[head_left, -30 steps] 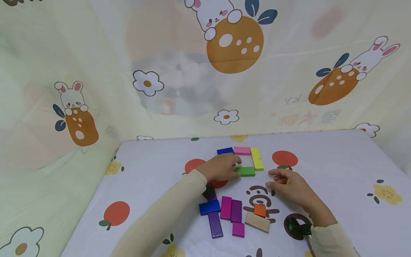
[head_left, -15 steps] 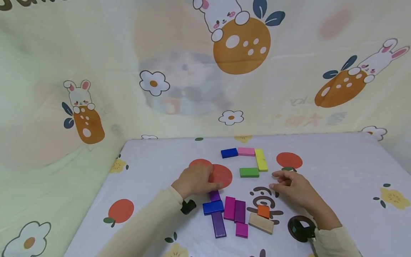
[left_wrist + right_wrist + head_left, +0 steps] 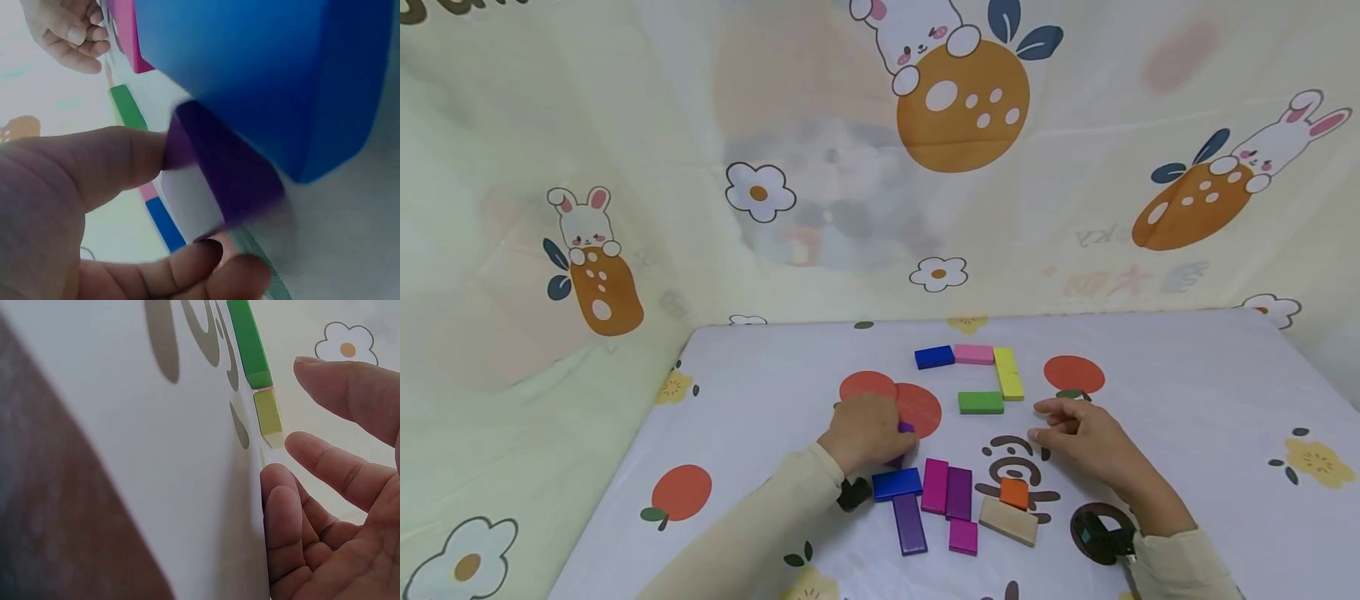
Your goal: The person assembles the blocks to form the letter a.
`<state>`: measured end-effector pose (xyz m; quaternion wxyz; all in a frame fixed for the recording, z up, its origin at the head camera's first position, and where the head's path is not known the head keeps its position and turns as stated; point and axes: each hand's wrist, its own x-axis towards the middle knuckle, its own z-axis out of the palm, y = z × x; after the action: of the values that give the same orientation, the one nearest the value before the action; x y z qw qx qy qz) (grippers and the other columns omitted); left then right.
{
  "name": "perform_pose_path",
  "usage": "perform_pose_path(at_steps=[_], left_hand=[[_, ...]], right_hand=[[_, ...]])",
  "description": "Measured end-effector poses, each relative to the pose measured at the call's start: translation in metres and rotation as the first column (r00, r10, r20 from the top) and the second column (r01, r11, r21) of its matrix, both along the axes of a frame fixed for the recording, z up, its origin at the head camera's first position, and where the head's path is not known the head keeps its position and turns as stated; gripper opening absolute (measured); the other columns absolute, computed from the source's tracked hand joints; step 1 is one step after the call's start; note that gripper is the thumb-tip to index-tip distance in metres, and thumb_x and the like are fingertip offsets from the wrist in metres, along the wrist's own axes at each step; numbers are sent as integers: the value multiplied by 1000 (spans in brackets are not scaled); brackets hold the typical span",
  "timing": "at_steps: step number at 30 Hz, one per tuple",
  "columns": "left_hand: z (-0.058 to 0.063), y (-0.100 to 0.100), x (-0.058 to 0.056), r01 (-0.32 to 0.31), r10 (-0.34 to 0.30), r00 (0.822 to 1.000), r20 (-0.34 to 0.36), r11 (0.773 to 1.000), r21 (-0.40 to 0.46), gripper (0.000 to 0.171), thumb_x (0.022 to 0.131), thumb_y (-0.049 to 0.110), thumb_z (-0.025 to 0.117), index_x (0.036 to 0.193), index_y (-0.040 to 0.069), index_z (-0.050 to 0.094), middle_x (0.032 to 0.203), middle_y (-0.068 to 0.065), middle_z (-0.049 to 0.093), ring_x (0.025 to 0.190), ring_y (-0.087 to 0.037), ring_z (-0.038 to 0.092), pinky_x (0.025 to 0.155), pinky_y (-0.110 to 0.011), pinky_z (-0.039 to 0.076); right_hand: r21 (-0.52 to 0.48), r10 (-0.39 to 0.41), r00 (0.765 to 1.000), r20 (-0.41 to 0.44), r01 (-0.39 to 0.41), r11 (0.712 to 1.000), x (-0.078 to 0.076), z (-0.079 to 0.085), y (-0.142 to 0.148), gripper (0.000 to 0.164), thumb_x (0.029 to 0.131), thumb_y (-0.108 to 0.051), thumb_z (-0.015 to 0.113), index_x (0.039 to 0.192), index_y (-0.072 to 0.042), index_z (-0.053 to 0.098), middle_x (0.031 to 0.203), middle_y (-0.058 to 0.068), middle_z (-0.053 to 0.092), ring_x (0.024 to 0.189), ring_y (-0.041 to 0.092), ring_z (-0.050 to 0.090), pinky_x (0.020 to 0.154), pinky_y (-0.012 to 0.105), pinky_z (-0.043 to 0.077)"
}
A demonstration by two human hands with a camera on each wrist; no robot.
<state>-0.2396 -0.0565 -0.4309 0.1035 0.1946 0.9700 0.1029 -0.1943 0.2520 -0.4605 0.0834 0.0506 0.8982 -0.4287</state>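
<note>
My left hand (image 3: pixel 901 440) pinches a small purple block (image 3: pixel 905 428) between thumb and fingers, just above the near cluster. In the left wrist view the purple block (image 3: pixel 231 169) sits between thumb and fingertips (image 3: pixel 219 262), right behind a blue block (image 3: pixel 262 75). My right hand (image 3: pixel 1037 421) rests on the cloth with loosely curled fingers and holds nothing. It lies just right of a green block (image 3: pixel 981 402). Blue (image 3: pixel 934 357), pink (image 3: pixel 973 354) and yellow (image 3: pixel 1008 373) blocks form a hook shape with the green one.
The near cluster holds a blue block (image 3: pixel 897 484), magenta (image 3: pixel 935 486) and purple (image 3: pixel 958 492) blocks, a long purple one (image 3: pixel 909 523), an orange one (image 3: pixel 1014 493) and a wooden one (image 3: pixel 1008 520). A printed cloth (image 3: pixel 1187 417) covers the table; printed curtains close off the back and left.
My left hand drew back from the green block toward the near cluster and took hold of the small purple block. The right hand stayed in place.
</note>
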Motion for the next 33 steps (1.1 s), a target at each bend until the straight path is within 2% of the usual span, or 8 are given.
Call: perform_pose_path(at_steps=[4,8,12,16,21,25,33], left_hand=[[-2,2,-4,25,-24,1000,-10,999,43,39,91,31,72,67,15,46,54,5,33,47,-10,36,48,-24,25],[-4,0,-9,67,-66,997,-26,997,43,27,94,32,73,86,12,57,65,3,43,58,-10,44,52,-24,32],[-5,-4,-11,94,-94,995,-24,995,19,29,94,33,75,104,11,61,79,2,52,73,-12,52,62,-24,42],[-4,-5,-14,114,-113,994,-6,993,34,24,93,27,77,102,12,61,84,2,56,78,-13,55,67,-26,46],[-3,3,-23,143,-141,989,-48,988,62,25,92,28,79,105,10,69,87,2,59,78,-13,56,67,-24,48],[-2,15,-31,159,-157,985,-70,987,26,30,92,31,80,113,11,72,94,0,64,80,-12,57,68,-23,50],[3,27,-39,212,-214,976,-45,976,-38,32,94,30,79,120,14,75,101,-1,68,86,-12,59,70,-23,52]], right_hand=[[-2,1,1000,-1,-1,1000,0,1,0,56,93,-26,79,139,1,61,113,14,60,100,28,54,73,32,52],[0,0,1000,0,0,1000,0,2,-1,56,93,-26,79,139,1,61,111,14,60,99,28,54,73,31,53],[9,3,1000,-1,-3,1000,-1,3,-2,56,93,-26,79,139,1,61,110,13,61,99,28,55,73,32,53],[13,13,1000,-8,-13,1000,-2,4,-1,56,93,-27,79,138,1,61,110,13,61,99,28,55,74,32,53],[11,14,1000,-6,-14,1000,-2,5,0,56,93,-27,79,138,1,61,110,13,61,99,28,54,74,33,52],[6,7,1000,8,-7,1000,-1,4,1,56,93,-26,79,139,1,60,109,13,62,98,28,55,73,31,53],[5,1,1000,14,-1,1000,-1,2,1,56,93,-26,80,138,1,62,109,12,62,98,27,55,74,32,52]])
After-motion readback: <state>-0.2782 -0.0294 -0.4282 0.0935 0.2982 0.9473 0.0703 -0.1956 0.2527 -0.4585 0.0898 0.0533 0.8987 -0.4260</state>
